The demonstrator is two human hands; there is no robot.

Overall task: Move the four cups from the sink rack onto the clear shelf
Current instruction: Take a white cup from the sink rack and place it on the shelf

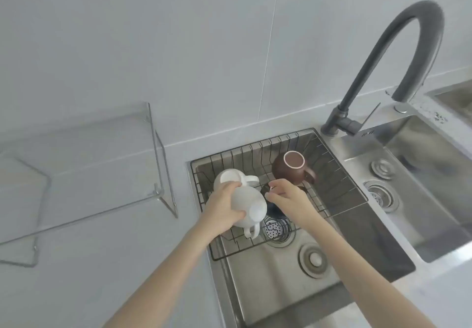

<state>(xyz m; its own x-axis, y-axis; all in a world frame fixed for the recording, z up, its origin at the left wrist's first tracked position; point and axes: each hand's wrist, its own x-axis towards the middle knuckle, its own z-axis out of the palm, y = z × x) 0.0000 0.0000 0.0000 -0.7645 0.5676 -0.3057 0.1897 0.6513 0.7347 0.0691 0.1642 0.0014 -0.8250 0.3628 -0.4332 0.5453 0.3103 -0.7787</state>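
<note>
A black wire rack (339, 171) sits in the left sink basin. My left hand (221, 206) is shut on a white cup (251, 206) lying on its side, handle pointing toward me. Behind it rests a second white cup (229, 177), also tipped over. A brown cup (290, 168) with a pale rim lies at the rack's back, mouth facing up and toward me. My right hand (288, 197) reaches down over a dark blue cup (274, 209), which it mostly hides; whether the fingers grip it is unclear. The clear shelf (84, 164) stands on the counter to the left, bare.
A tall dark arched faucet (398, 54) rises behind the sink divider. A second steel basin (419, 189) lies to the right. Drain strainers (277, 228) sit under the rack. White tiled wall stands behind; pale countertop (102, 263) surrounds the shelf.
</note>
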